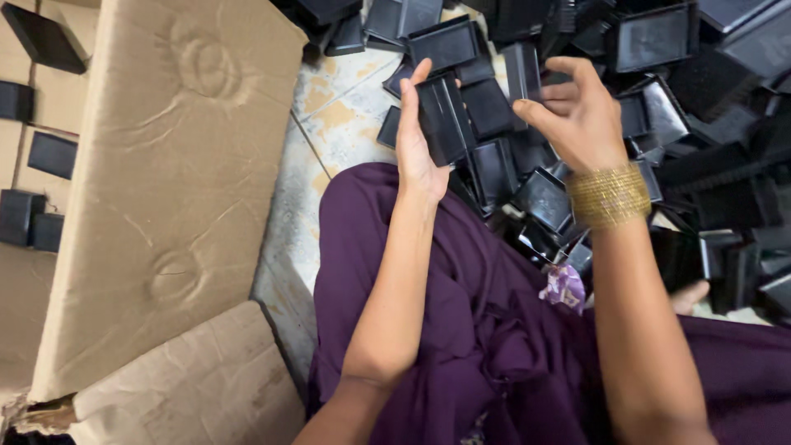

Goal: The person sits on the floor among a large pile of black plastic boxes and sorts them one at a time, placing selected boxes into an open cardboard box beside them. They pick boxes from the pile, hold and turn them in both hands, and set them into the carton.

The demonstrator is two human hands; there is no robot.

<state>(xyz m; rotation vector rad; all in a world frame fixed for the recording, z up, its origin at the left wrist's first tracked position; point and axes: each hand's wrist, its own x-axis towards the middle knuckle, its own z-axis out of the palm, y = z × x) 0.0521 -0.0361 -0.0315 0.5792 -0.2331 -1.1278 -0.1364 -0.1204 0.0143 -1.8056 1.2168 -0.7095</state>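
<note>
Left grip around black tray

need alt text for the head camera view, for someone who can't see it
Seen from above, a person's left hand holds a black plastic tray upright, while the right hand, above stacked gold bangles, grips another black piece. A pile of black trays lies ahead, with a cardboard box on the left.

A black rectangular plastic piece is standing upright on its narrow end, its long side resting in the palm of the left hand. A second black piece (narrower, also upright) is sitting just beside it, partly hidden behind the fingers of the right hand.
</note>
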